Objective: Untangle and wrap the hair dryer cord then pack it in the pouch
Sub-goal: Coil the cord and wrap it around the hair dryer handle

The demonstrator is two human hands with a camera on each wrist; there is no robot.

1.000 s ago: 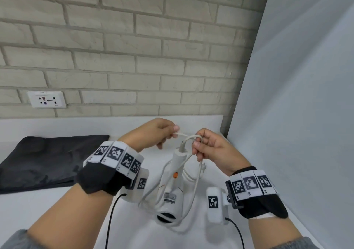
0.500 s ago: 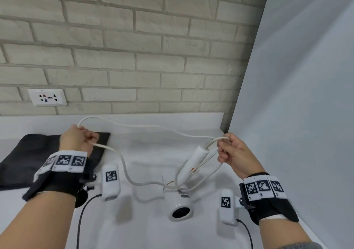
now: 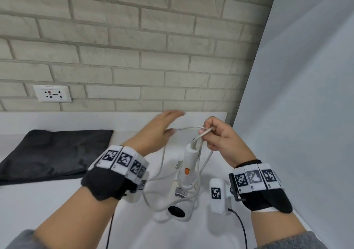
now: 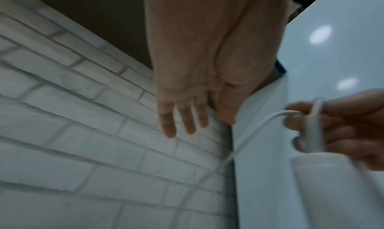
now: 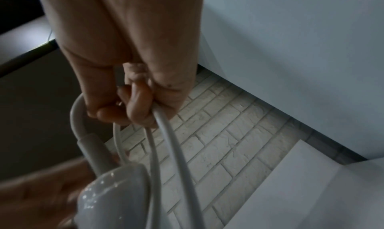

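Observation:
A white hair dryer [image 3: 186, 174] stands on its barrel on the white counter, handle up. Its white cord [image 3: 162, 158] runs from the handle's top, loops beside the dryer and trails on the counter. My right hand [image 3: 214, 135] pinches loops of the cord [image 5: 166, 134] just above the handle. My left hand [image 3: 162, 128] is blurred to the left of the right hand, fingers [image 4: 168, 125] straight and spread, holding nothing; a strand of cord [image 4: 259, 125] passes to its right. The black pouch [image 3: 51, 153] lies flat at the left.
A brick wall with a socket plate [image 3: 52, 93] stands behind the counter. A pale panel [image 3: 297, 95] closes the right side. Black cables [image 3: 241, 227] hang from the wrist cameras near the front edge.
My left hand has let go of the cord it had pulled out left over the pouch and has swung back right, open, beside my right hand. The slack has dropped onto the counter.

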